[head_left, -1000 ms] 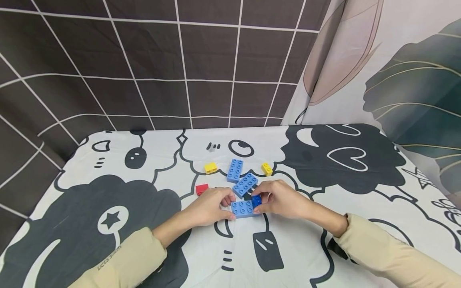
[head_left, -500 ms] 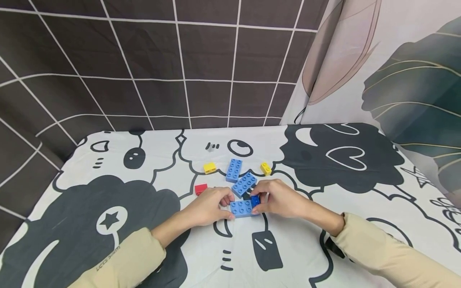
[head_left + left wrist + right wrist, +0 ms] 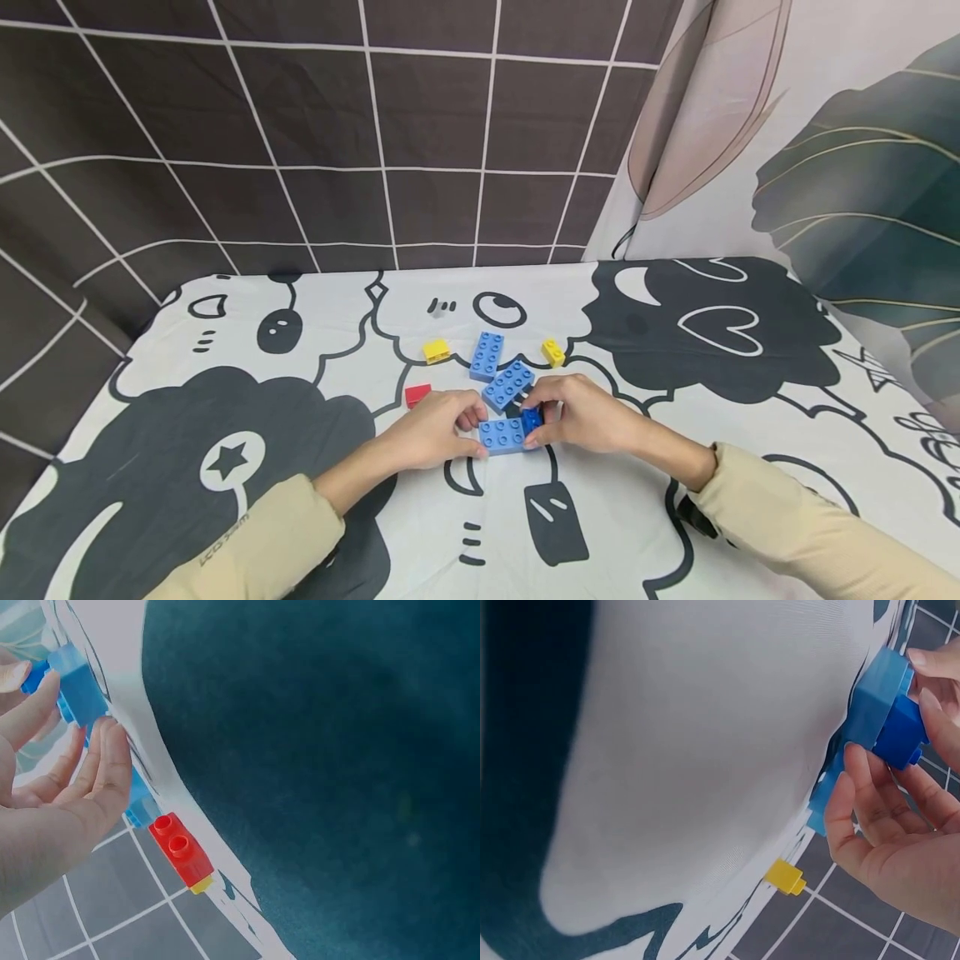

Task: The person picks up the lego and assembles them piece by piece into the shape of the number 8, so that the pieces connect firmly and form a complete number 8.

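A light blue toy building brick with round studs lies on the patterned cloth. My left hand grips its left end, thumb at the near side and fingers at the far side. A smaller dark blue brick sits on top of its right end, pinched between the thumb and fingers of my right hand. In the right wrist view the dark blue brick is up against the studded side of the light blue brick. My fingers partly cover both bricks.
Just beyond the hands lie two more light blue bricks, one angled and one farther back. A yellow brick and a red brick lie to the left, another yellow brick to the right. A dark gridded curtain hangs behind.
The head view has shifted very slightly. Both hands keep nearly the same place and grip on the two bricks.
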`<state>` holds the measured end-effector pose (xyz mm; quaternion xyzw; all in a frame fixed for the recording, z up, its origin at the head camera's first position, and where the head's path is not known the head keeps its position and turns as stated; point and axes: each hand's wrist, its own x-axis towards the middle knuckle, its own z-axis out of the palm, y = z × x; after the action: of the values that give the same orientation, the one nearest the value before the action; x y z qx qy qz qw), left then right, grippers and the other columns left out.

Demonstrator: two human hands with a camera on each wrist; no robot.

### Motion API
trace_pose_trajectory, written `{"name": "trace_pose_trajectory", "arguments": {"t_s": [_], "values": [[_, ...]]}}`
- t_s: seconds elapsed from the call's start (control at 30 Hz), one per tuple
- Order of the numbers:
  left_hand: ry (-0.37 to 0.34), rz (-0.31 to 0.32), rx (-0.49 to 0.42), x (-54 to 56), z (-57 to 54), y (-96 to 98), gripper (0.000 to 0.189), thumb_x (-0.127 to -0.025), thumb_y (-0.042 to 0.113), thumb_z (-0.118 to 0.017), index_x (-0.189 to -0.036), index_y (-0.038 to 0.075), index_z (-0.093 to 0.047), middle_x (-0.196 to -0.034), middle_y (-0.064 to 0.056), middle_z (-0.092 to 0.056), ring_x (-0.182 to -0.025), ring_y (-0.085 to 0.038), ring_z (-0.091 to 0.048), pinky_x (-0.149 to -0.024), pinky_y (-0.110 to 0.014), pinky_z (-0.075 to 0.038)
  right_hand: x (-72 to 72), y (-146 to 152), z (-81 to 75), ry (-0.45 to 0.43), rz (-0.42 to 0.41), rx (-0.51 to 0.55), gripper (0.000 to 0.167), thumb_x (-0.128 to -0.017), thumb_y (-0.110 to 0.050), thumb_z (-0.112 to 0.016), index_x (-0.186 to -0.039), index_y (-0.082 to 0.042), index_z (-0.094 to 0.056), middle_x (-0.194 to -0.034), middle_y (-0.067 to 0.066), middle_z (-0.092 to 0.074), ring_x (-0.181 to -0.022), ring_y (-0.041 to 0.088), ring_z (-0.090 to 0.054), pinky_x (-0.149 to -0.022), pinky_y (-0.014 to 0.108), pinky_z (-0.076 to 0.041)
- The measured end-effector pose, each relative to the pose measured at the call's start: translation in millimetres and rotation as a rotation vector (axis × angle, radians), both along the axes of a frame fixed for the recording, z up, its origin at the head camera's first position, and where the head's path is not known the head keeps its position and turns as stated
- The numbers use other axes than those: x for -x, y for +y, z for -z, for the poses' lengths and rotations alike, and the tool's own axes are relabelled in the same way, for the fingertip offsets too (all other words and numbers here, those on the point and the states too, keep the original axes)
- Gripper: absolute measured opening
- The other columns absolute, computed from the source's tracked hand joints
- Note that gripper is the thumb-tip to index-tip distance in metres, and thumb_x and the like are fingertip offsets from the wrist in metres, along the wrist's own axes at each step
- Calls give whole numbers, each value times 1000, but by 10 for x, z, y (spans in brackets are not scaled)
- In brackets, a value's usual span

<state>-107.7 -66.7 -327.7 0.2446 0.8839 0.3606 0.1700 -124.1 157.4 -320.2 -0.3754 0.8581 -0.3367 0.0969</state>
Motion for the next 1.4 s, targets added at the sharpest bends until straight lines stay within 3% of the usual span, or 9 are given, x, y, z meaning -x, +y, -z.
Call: {"name": "trace_pose_trajectory", "arguments": {"t_s": [0.33,0.57,0.83,1.03,1.4], "values": [[19,-4,-60,136,-181,-169,33,-76,14,-75,-102,1,-59,-95,-7,-61,-91,-20,-57,-80,-31,-48,6,-5,4,-3,6,-4,29,-69,-18,-79,-90,0,-69,-74,-4,-55,-59,5,-49,-54,20,-42],[-3,-72,-89,240,-293,-404,38,-77,14,-73,-109,1,-59,-102,-11,-61,-97,-24,-56,-78,-34,-48,-1,-2,-3,-8,2,4,31,-70,-19,-79,-91,1,-68,-77,-4,-56,-60,5,-49,-54,21,-42],[-59,-175,-19,329,-240,-619,39,-77,17,-73,-111,3,-59,-103,-10,-62,-99,-26,-55,-82,-42,-44,4,-10,16,-11,19,0,31,-67,-18,-81,-90,0,-69,-75,-5,-55,-58,4,-48,-54,21,-42],[-109,-176,-48,388,-186,-700,40,-77,15,-73,-111,1,-58,-104,-12,-61,-97,-26,-56,-78,-36,-47,9,-1,28,-14,18,10,31,-67,-17,-81,-89,0,-69,-74,-5,-54,-57,4,-49,-54,21,-42],[-200,-167,-43,429,-116,-751,42,-75,11,-74,-113,0,-57,-104,-12,-62,-94,-25,-59,-79,-37,-48,7,-7,31,-29,19,15,30,-67,-15,-81,-89,0,-68,-75,-5,-55,-57,5,-49,-54,21,-43]]}}
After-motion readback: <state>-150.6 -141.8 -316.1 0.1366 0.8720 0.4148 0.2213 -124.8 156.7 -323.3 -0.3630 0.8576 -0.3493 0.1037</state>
